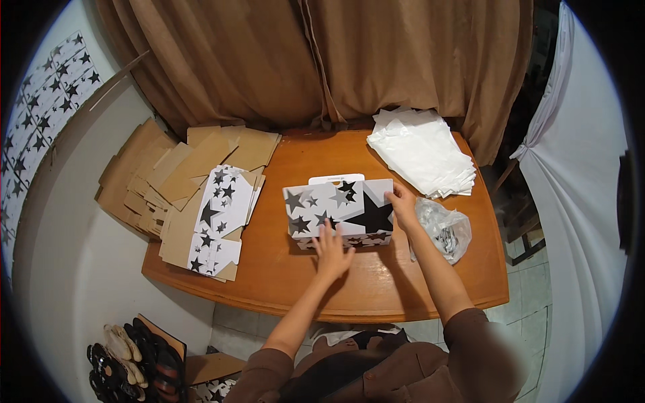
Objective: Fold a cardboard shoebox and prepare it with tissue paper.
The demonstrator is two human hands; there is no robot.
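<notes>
Two hands work on a white box with black and grey stars (339, 211) in the middle of the round wooden worktop (269, 275). The left hand (332, 252) lies flat with fingers spread on the box's near side. The right hand (403, 203) pinches the box's right edge. A clear plastic bag (445, 228) sits just beside that hand. A pile of white sheets (420, 151) lies at the far right. Flat starry cardboard pieces (218, 218) rest on brown cardboard (161, 178) at the left.
</notes>
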